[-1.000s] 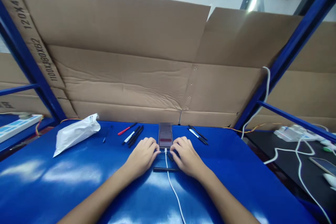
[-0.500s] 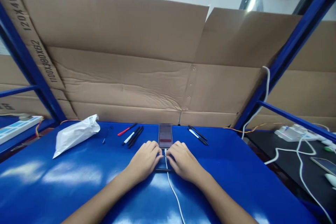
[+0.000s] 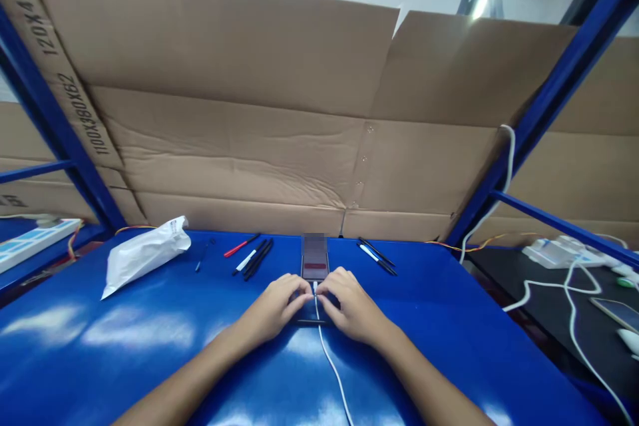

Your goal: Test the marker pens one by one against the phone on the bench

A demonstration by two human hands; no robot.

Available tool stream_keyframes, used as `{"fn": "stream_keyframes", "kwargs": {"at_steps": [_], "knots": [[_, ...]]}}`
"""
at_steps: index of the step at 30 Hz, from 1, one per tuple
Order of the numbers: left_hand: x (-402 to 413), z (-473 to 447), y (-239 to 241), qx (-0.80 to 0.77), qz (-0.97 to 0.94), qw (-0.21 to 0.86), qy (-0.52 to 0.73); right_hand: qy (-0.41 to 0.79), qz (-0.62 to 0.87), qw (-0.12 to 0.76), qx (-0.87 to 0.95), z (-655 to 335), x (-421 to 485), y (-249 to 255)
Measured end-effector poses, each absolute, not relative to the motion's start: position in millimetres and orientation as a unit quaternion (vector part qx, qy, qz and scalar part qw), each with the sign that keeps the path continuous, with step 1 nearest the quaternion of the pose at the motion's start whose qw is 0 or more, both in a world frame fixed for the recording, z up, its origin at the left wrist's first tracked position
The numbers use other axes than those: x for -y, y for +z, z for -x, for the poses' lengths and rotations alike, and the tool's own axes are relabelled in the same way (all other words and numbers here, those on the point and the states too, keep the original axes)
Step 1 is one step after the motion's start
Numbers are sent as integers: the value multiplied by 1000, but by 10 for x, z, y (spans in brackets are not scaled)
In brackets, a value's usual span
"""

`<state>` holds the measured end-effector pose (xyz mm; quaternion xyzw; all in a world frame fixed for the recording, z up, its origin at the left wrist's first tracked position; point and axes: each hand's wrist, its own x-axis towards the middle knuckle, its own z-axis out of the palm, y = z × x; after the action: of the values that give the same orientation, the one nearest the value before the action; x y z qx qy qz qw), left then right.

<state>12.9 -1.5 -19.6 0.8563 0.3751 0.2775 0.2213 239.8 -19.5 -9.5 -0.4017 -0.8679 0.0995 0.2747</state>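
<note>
In the head view a phone [image 3: 314, 254] with a blurred screen stands upright in the middle of the table, on what looks like a dark stand. A white charging cable [image 3: 327, 354] runs up from the table's near edge, its plug end just below the phone. My left hand [image 3: 279, 306] is at the cable from the left, thumb and forefinger closed around it near the plug. From the other side my right hand [image 3: 352, 306] also has curled fingers closed at the plug end. The fingertips partly hide the plug. Below them a dark bar [image 3: 308, 323] lies crosswise, perhaps the stand's base.
Several pens [image 3: 257, 261] lie left of the phone, and more pens [image 3: 377, 257] to its right. A white plastic bag [image 3: 144, 256] rests farther left. Cardboard [image 3: 239, 166] walls off the back. At right, a black surface [image 3: 544, 319] carries chargers and white cables.
My left hand has shifted slightly down and its fingertips have come in closer to the cable. The right hand stays almost in place. The phone and pens have not moved.
</note>
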Motion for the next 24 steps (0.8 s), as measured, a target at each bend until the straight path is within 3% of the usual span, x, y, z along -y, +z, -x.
{"fn": "stream_keyframes", "kwargs": {"at_steps": [5, 18, 24], "knots": [[-30, -90, -209, -352, -866, 215, 283, 111, 400, 268, 870, -2424, 195, -72], [-96, -30, -282, -369, -905, 74, 198, 60, 452, 222, 862, -2579, 143, -39], [-49, -33, -196, -380, -895, 80, 219, 61, 451, 211, 865, -2513, 157, -103]]}}
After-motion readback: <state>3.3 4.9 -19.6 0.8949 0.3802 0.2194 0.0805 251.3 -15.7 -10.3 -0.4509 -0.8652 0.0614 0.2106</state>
